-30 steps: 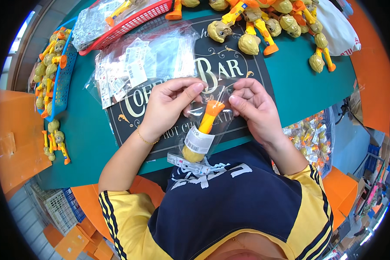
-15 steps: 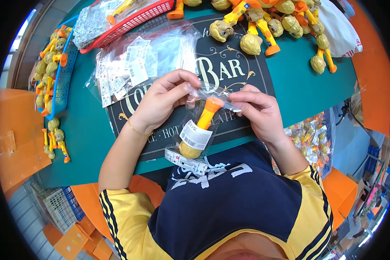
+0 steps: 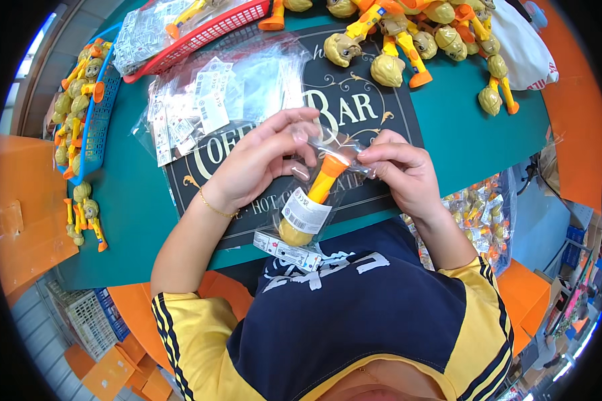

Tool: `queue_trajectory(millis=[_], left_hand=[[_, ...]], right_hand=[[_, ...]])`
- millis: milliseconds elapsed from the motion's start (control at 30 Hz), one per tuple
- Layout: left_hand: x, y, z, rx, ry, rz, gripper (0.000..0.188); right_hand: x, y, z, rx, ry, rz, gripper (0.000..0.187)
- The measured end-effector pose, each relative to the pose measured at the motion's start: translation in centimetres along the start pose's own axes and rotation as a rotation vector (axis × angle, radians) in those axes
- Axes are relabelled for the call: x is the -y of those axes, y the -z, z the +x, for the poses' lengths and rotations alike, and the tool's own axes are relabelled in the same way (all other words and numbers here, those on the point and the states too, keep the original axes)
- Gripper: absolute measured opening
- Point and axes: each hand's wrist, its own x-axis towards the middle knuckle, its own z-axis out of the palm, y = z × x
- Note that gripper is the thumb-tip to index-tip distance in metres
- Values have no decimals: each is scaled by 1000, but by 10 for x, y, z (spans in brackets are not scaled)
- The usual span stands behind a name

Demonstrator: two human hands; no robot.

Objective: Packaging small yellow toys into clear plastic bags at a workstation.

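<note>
A clear plastic bag hangs between my two hands over the front of the table. Inside it is a toy figure with a yellow body, an orange foot end pointing up and a gold head at the bottom. A white printed label wraps round its middle, and a printed strip shows at the bag's lower end. My left hand has its thumb and index finger at the bag's upper left edge, the other fingers loosely curled. With thumb and fingers, my right hand pinches the upper right corner.
Flat clear bags with labels lie on the dark printed mat. Behind are a red basket of bags and a pile of toy figures. A blue basket of figures stands left. At right, below the table, sits a sack of bagged figures.
My left hand's fingers have loosened and spread a little along the bag's edge. The bag with the figure has shifted slightly right, and my right hand keeps its pinch.
</note>
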Motion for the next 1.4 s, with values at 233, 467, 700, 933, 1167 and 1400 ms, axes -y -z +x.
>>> queue_trajectory(millis=[233,467,700,933,1167,1400], left_hand=[[-2,3,-2,-46,59,100,20],[-1,-5,-3,-99,-64,80,27],[2,-5,-2,-65,-188,172,35],[1,-7,-2,-74,-206,267,37],[6,-9,-1,-30,-157,226,28],[7,-8,-3,-96,-104,205,20]], right_hand=[[0,6,0,12,36,12,15],[2,8,0,47,57,-27,14],[6,7,1,-3,-20,76,12],[9,10,2,56,77,-161,15],[9,9,2,16,25,-98,15],[14,8,4,77,63,-192,18]])
